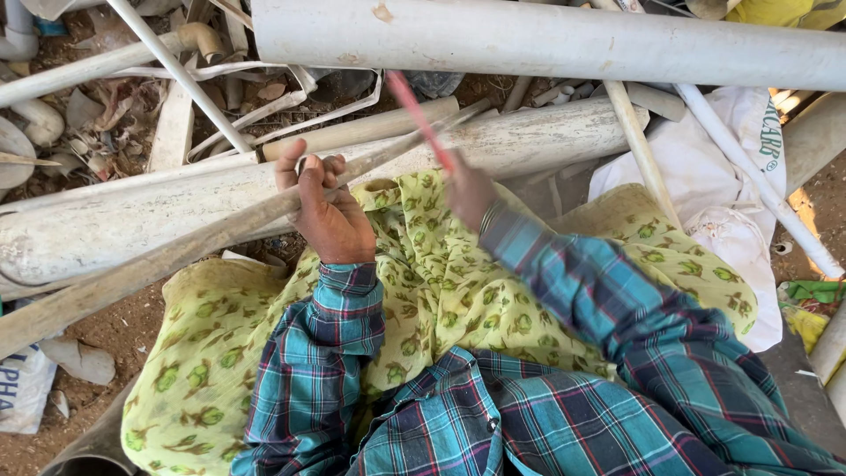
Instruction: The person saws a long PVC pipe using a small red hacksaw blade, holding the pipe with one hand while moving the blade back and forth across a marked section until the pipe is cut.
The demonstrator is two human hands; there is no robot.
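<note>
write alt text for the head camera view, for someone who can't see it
Seen from above, a person in a teal plaid shirt grips a long dusty pipe with the left hand, while the right hand holds a blurred red tool. Pale plastic pipes are piled on dirt beyond a green patterned cloth.

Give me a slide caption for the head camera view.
Left hand grips a dirty pipe; right hand holds a blurred red tool.

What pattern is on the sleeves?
Teal plaid with red and white lines on the sleeves, head view.

the thin pipe (176, 251) lies slantwise across the thick pipe (493, 145), a sack (731, 203) to their right
</note>
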